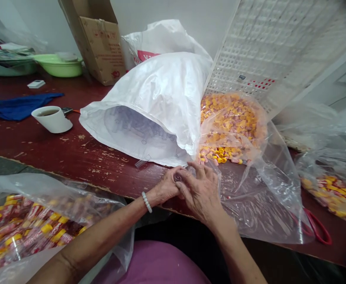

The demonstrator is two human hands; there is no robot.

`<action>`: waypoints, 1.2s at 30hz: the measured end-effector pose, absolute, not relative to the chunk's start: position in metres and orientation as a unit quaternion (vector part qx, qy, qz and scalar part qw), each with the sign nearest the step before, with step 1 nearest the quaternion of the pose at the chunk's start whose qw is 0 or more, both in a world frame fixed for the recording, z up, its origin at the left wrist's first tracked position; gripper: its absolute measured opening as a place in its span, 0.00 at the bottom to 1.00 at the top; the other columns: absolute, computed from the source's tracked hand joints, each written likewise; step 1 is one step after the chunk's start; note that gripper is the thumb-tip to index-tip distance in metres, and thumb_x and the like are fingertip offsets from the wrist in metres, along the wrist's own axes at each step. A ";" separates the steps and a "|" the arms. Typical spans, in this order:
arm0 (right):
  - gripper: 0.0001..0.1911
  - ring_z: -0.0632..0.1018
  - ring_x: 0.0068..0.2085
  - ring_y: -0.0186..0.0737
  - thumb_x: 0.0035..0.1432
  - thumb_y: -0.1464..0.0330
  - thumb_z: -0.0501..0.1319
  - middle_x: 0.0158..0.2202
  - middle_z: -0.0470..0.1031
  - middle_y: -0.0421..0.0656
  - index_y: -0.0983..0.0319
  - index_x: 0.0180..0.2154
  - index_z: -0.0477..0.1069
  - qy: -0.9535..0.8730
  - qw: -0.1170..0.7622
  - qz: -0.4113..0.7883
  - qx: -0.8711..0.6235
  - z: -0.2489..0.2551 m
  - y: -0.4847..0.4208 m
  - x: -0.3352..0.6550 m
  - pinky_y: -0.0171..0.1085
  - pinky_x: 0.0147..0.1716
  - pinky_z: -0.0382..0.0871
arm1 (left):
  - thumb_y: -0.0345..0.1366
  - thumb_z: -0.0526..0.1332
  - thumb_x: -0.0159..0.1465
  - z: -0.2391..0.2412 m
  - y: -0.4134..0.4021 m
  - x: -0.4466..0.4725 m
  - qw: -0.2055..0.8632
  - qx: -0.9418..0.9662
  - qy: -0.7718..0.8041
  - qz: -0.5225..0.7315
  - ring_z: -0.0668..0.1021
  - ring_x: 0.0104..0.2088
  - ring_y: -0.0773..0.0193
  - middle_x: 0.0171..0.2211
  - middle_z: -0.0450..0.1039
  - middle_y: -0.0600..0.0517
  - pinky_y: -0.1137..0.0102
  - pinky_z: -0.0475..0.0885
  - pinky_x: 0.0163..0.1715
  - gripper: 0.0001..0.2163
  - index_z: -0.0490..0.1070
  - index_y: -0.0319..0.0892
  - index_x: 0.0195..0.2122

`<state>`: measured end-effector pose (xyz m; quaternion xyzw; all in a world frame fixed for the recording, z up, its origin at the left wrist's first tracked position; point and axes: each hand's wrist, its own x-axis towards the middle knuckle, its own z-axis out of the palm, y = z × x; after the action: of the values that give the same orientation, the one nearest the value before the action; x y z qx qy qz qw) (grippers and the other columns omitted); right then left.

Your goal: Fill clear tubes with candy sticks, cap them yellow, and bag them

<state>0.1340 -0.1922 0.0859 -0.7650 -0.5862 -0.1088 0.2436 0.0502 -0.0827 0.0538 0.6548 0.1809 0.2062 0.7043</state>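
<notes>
My left hand [168, 185], with a pale bead bracelet at the wrist, is closed around a small clear plastic tube [177, 177], whose round end points up at me. The fingers of my right hand [201, 189] are bent over the same tube, thumb and forefinger at its end. Whether they pinch a further small piece is hidden. Just beyond my hands lies a white sack [161, 98], its mouth towards me, with many clear tubes inside. One loose clear tube [143, 161] rests at the sack's lip. On the right, a clear bag [234, 126] holds yellow caps with pink-and-white pieces.
At lower left a plastic bag [36, 225] is full of yellow-capped tubes. A white cup [53, 119] of dark liquid stands on the red table [81, 157]. Red-handled scissors [317, 228] lie at the right edge. A white plastic crate [279, 47] leans behind, near a cardboard box [103, 47].
</notes>
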 end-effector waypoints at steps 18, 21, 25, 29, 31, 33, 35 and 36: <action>0.26 0.72 0.49 0.44 0.52 0.65 0.63 0.49 0.70 0.47 0.58 0.54 0.64 -0.522 0.454 0.078 -0.718 0.050 -0.177 0.158 0.44 0.48 0.68 | 0.20 0.63 0.39 0.029 -0.088 0.061 0.895 0.430 0.114 0.044 0.73 0.22 0.67 0.26 0.73 0.53 0.75 0.70 0.17 0.22 0.72 0.37 0.38; 0.13 0.74 0.41 0.39 0.52 0.68 0.63 0.39 0.72 0.43 0.59 0.42 0.71 -0.497 0.501 0.040 -0.707 0.045 -0.177 0.145 0.39 0.41 0.70 | 0.17 0.60 0.36 0.031 -0.090 0.064 0.890 0.435 0.114 0.070 0.74 0.25 0.67 0.29 0.74 0.53 0.75 0.70 0.21 0.25 0.73 0.37 0.38; 0.04 0.72 0.32 0.34 0.52 0.70 0.61 0.30 0.70 0.39 0.60 0.33 0.71 -0.455 0.547 -0.017 -0.702 0.042 -0.173 0.136 0.35 0.33 0.68 | 0.15 0.60 0.36 0.035 -0.094 0.064 0.899 0.415 0.100 0.094 0.75 0.30 0.65 0.33 0.75 0.51 0.74 0.70 0.28 0.27 0.73 0.38 0.39; 0.06 0.71 0.28 0.32 0.53 0.70 0.61 0.28 0.69 0.37 0.60 0.36 0.70 -0.363 0.597 -0.044 -0.714 0.044 -0.173 0.148 0.34 0.29 0.67 | 0.23 0.65 0.46 0.039 -0.089 0.061 0.926 0.364 0.097 0.025 0.76 0.30 0.64 0.34 0.75 0.49 0.68 0.72 0.32 0.23 0.71 0.41 0.46; 0.08 0.71 0.30 0.33 0.53 0.70 0.60 0.31 0.70 0.38 0.60 0.38 0.69 -0.349 0.605 -0.058 -0.713 0.048 -0.178 0.153 0.35 0.31 0.68 | 0.31 0.65 0.54 0.043 -0.082 0.059 0.938 0.322 0.120 0.039 0.77 0.34 0.62 0.38 0.75 0.47 0.65 0.72 0.37 0.17 0.71 0.41 0.46; 0.11 0.72 0.31 0.32 0.53 0.71 0.60 0.37 0.71 0.41 0.59 0.41 0.68 -0.395 0.580 -0.063 -0.709 0.052 -0.185 0.150 0.35 0.32 0.70 | 0.39 0.63 0.58 0.048 -0.074 0.059 0.951 0.263 0.143 0.082 0.77 0.38 0.61 0.40 0.75 0.45 0.65 0.72 0.40 0.13 0.72 0.38 0.42; 0.16 0.74 0.34 0.34 0.53 0.74 0.59 0.43 0.70 0.44 0.58 0.45 0.68 -0.473 0.533 -0.059 -0.699 0.054 -0.191 0.138 0.36 0.33 0.72 | 0.44 0.60 0.61 0.054 -0.069 0.059 0.960 0.211 0.146 0.112 0.78 0.38 0.60 0.41 0.75 0.44 0.65 0.72 0.39 0.14 0.72 0.37 0.39; 0.19 0.74 0.38 0.36 0.53 0.75 0.58 0.46 0.69 0.45 0.57 0.47 0.67 -0.508 0.513 -0.059 -0.690 0.054 -0.193 0.131 0.37 0.36 0.72 | 0.46 0.58 0.61 0.057 -0.068 0.060 0.963 0.194 0.143 0.119 0.78 0.38 0.59 0.41 0.75 0.45 0.65 0.72 0.38 0.15 0.72 0.37 0.39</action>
<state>0.1306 -0.1926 0.0542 -0.6898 -0.5076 -0.0593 0.5129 0.0602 -0.0679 0.0575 0.1944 0.1430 0.1195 0.9630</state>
